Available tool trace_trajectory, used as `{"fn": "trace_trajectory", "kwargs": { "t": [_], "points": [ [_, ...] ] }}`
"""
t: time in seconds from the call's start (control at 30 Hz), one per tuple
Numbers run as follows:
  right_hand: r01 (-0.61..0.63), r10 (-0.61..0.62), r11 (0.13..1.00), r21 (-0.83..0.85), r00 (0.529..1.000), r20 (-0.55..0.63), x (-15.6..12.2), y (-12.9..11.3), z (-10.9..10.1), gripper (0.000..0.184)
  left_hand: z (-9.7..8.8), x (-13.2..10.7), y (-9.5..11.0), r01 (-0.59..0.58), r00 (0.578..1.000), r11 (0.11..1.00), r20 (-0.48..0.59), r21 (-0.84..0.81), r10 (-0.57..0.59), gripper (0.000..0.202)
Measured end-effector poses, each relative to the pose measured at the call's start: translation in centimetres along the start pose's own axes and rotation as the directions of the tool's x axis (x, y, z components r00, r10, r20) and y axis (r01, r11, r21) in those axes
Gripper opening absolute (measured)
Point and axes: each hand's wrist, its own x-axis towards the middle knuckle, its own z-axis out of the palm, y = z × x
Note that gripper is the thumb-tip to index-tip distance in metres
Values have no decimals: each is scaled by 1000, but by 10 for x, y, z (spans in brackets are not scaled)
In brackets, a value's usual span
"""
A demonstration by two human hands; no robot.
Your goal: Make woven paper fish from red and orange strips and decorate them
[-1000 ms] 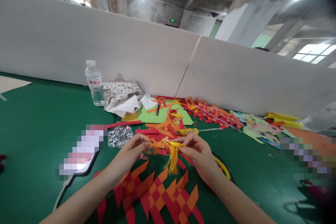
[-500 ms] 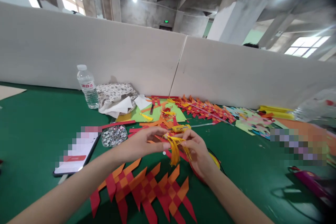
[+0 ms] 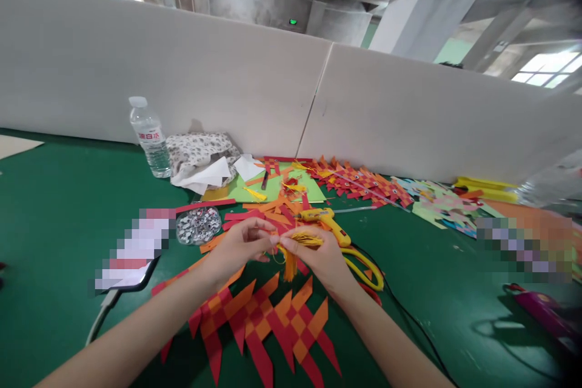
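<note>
A yellow tassel hangs between my two hands over the table. My right hand is closed round part of its strands, with the thumb toward the top end. The fingertips of my left hand pinch together at that same end, where a thin yellow thread loops down. Below my hands lie woven red and orange paper pieces with pointed strips. Just beyond my right hand is a yellow glue gun. Yellow-handled scissors rest to its near right, partly covered by my hand.
A clear pack of googly eyes and a phone on a cable are at left. A water bottle and patterned cloth bag stand by the partition. Finished-looking woven paper pieces are piled behind.
My right hand has turned and now encloses the tassel strands, while my left fingertips meet its thumb at the tassel's top. The view has tilted slightly downward, uncovering the glue gun and scissors handles.
</note>
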Motion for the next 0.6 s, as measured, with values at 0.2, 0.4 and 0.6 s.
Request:
{"fn": "trace_trajectory", "kwargs": {
  "t": [0.2, 0.4, 0.6],
  "points": [
    [66, -67, 998, -18, 995, -77, 3, 3, 6, 14, -1, 1, -12, -95, 995, 995, -3, -15, 95, 46],
    [39, 7, 985, 168, 964, -264, 6, 19, 15, 16, 1, 5, -27, -190, 980, 976, -35, 106, 195, 35],
    [12, 156, 897, 441, 926, -343, 5, 23, 9, 23, -3, 2, -29, -77, 997, 995, 31, 64, 75, 41]
  ]
}}
